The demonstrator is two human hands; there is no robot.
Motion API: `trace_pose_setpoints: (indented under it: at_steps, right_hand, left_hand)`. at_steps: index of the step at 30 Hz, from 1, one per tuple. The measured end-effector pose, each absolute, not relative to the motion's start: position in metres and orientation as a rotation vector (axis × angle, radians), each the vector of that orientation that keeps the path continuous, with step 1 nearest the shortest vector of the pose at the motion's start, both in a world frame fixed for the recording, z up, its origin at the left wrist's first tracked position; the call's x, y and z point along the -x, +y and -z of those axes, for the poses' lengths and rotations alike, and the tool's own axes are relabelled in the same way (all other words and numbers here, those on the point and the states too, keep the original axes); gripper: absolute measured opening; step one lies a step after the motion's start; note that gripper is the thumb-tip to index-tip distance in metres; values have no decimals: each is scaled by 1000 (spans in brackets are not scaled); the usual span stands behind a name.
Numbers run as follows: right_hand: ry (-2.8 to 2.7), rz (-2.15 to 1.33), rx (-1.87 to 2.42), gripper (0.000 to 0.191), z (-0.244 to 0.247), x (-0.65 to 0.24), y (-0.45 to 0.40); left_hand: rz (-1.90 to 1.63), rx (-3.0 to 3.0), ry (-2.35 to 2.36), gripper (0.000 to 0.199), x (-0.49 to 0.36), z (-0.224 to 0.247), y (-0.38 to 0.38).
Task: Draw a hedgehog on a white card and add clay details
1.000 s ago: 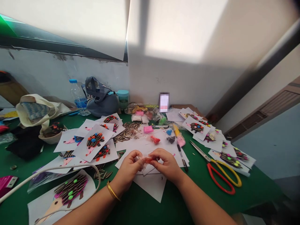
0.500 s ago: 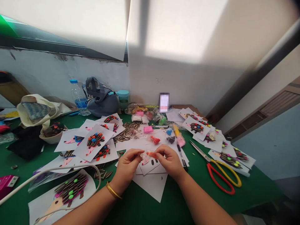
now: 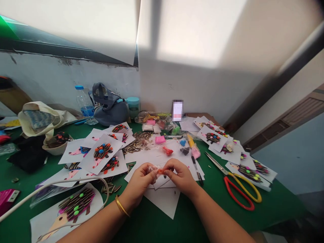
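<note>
Both of my hands meet at the near middle of the table, above a small stack of white paper sheets [image 3: 164,202]. My left hand [image 3: 140,180] is closed on a crinkled clear plastic wrapper [image 3: 152,168]. My right hand [image 3: 181,177] pinches a small orange lump of modelling clay [image 3: 160,171], which touches the wrapper or lies partly inside it; I cannot tell which. Just beyond the fingers lies a red clay packet [image 3: 167,151]. A black pen [image 3: 196,169] rests to the right of my right hand.
Sunflower seeds [image 3: 138,143] lie in a heap beyond my left hand. Hedgehog pictures on paper [image 3: 102,152] are piled at left, more [image 3: 249,172] at right. Large scissors [image 3: 239,185] point away at right. A white cable [image 3: 58,180] crosses the left. A bottle [image 3: 86,105] stands behind.
My hands have drawn slightly closer together. The plastic wrapper is now bunched in my left fingers, and the orange clay has shifted slightly down in my right fingers.
</note>
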State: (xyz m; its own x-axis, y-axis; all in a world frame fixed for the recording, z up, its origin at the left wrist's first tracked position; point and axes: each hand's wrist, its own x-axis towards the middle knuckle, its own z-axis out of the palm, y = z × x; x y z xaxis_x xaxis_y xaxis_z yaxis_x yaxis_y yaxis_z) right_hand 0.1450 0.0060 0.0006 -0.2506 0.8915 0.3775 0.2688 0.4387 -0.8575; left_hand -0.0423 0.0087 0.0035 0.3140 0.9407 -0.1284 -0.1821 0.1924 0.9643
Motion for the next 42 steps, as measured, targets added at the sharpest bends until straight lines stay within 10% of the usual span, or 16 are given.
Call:
trace_pose_setpoints:
  at_steps: [24, 42]
  right_hand:
    - [-1580, -1057, 1096, 20, 5, -136, 5]
    - [-1671, -928, 1082, 11, 3, -137, 6]
  left_hand:
    - [-912, -980, 908, 51, 44, -6, 7]
    - [-1022, -966, 901, 28, 43, 0, 6]
